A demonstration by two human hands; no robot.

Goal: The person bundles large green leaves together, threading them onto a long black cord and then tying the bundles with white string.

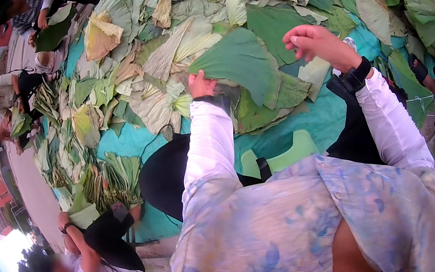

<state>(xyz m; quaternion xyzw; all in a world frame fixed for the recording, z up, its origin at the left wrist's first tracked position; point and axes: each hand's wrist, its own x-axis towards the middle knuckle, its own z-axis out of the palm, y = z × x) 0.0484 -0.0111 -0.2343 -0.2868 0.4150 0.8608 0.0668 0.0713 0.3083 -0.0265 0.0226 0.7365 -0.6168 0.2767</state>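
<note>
A large green folded lotus leaf spreads out like a fan before me. Its narrow tip is pinched in my left hand. Under it lies a stack of similar folded leaves, its lower edges showing on the turquoise tarp. My right hand hovers to the right of the held leaf, fingers loosely curled and holding nothing. Another dark green leaf lies just beyond, between my hands. Yellowed and pale dry leaves cover the pile around them.
A wide heap of leaves extends to the far side. At lower left a seated person handles leaves beside upright bundles. Several other people work along the left edge. A light green plastic seat is close to my body.
</note>
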